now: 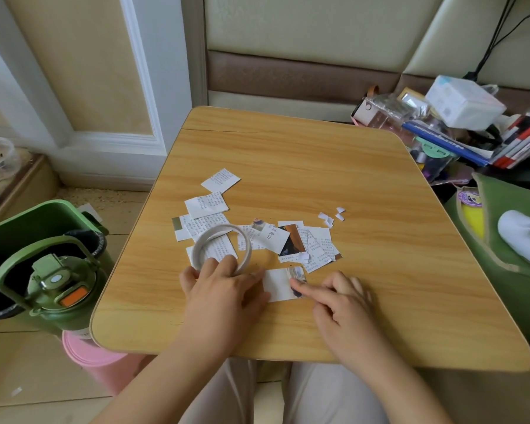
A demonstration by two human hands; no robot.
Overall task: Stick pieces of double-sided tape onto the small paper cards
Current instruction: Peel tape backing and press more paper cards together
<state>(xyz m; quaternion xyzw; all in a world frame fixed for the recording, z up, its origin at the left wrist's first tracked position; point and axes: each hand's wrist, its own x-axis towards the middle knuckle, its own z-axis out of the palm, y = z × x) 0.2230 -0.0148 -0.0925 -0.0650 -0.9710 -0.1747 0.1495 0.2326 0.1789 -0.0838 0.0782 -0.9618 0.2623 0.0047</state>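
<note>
Head view: the left hand grips the roll of double-sided tape, its fingers curled over the near rim of the wide white ring, which stands tilted on the wooden table. Just to the right, the right hand holds nothing; its index finger is stretched out and its tip presses on the small card that lies flat between the two hands, while the other fingers are loosely curled. This card is white over most of its face, with a dark printed picture along its right edge under the fingertip. The left hand's fingertips touch the card's left edge.

Beyond the hands lies a loose heap of paper cards, white squares with fine printed text, some with colour photos, several overlapping; part of the heap shows through the tape ring. A few tiny white scraps lie apart to the right. Left of the table stand a green bin and a green bottle
</note>
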